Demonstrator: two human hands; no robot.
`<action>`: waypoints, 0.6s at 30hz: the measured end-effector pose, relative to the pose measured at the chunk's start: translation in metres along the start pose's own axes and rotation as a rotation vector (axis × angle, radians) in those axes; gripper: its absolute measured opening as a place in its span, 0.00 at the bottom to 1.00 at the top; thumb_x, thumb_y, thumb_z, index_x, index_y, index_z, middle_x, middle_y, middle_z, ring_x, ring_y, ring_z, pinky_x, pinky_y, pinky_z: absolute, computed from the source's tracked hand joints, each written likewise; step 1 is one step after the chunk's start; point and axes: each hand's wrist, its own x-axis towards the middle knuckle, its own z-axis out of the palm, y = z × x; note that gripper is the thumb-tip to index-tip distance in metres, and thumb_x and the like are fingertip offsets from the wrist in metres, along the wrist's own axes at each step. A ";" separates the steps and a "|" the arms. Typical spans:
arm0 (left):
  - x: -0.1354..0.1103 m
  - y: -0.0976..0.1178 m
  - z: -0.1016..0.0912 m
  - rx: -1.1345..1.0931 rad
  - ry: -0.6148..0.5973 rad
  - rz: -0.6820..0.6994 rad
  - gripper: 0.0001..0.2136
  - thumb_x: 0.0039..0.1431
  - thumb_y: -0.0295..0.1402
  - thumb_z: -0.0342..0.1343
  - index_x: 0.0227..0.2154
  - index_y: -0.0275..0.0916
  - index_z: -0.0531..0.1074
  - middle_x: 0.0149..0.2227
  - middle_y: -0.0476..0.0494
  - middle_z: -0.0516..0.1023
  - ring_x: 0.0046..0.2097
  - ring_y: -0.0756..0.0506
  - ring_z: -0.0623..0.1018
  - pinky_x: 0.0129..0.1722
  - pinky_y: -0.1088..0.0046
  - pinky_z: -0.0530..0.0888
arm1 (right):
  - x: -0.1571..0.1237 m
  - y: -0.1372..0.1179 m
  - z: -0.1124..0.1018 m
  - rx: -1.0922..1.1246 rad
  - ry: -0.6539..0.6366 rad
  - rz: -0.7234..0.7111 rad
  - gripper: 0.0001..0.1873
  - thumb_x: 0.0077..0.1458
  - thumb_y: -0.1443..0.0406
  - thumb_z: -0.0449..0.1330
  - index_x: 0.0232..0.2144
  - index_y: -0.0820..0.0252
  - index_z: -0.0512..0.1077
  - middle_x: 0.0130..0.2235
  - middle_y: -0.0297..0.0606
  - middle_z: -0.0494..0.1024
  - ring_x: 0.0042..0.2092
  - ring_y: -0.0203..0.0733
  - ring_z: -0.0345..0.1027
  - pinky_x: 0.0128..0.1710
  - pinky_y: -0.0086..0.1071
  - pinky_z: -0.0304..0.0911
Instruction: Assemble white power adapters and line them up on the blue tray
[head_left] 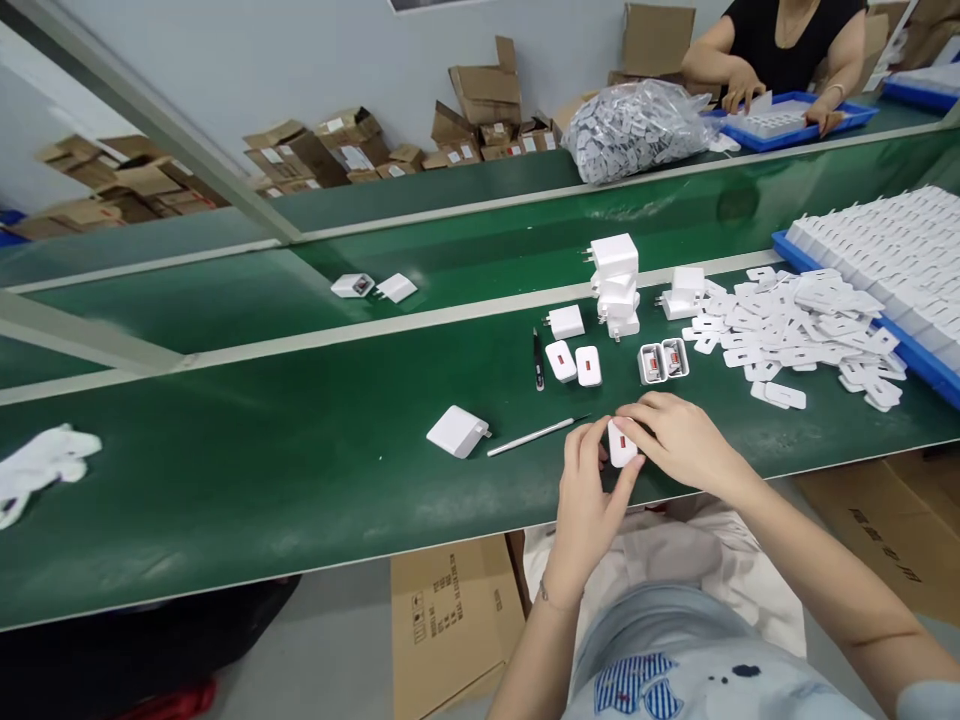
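Between my two hands is a white USB charger (622, 446), its face with a red port turned up. My left hand (592, 490) grips it from the left, thumb at its lower edge. My right hand (679, 440) closes on its right side, fingers over the top edge. Just left of my hands lie a thin white pen-like tool (531, 438) and a larger white charger (457, 432). Beyond them are black tweezers (538, 360), two chargers with red ports (574, 364) and two open charger housings (663, 361) with inner parts showing.
A stack of white chargers (616, 285) stands behind. To the right are a heap of white cover plates (802, 325) and a blue tray (930, 360) full of white parts. A white glove (45, 465) lies far left. Across the bench, a co-worker handles another blue tray (795, 125).
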 end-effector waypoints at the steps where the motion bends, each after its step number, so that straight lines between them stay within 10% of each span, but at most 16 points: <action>1: 0.003 -0.002 0.002 -0.001 0.020 -0.016 0.18 0.66 0.38 0.53 0.56 0.41 0.61 0.48 0.37 0.70 0.36 0.48 0.74 0.37 0.67 0.75 | 0.000 0.002 -0.005 -0.030 0.037 0.007 0.24 0.69 0.55 0.45 0.44 0.60 0.77 0.43 0.46 0.79 0.46 0.49 0.73 0.43 0.38 0.65; 9: 0.026 0.005 0.008 0.108 0.292 0.174 0.14 0.67 0.33 0.51 0.54 0.40 0.64 0.47 0.36 0.70 0.35 0.48 0.75 0.36 0.69 0.75 | -0.067 0.092 -0.045 -0.291 0.553 0.362 0.23 0.64 0.54 0.49 0.50 0.60 0.75 0.49 0.50 0.78 0.49 0.59 0.70 0.46 0.49 0.65; 14: 0.062 0.040 0.006 0.229 -0.015 0.281 0.20 0.66 0.29 0.49 0.60 0.38 0.60 0.56 0.31 0.71 0.33 0.47 0.78 0.30 0.71 0.73 | -0.090 0.138 -0.040 -0.334 0.519 0.401 0.24 0.61 0.56 0.50 0.51 0.65 0.73 0.49 0.54 0.75 0.50 0.60 0.68 0.48 0.50 0.65; 18: 0.105 0.055 0.007 0.557 -0.174 0.387 0.26 0.56 0.31 0.63 0.56 0.28 0.65 0.50 0.26 0.75 0.53 0.29 0.74 0.50 0.55 0.71 | -0.087 0.145 -0.043 -0.215 0.523 0.419 0.20 0.59 0.55 0.53 0.45 0.62 0.74 0.45 0.50 0.76 0.42 0.53 0.69 0.41 0.45 0.66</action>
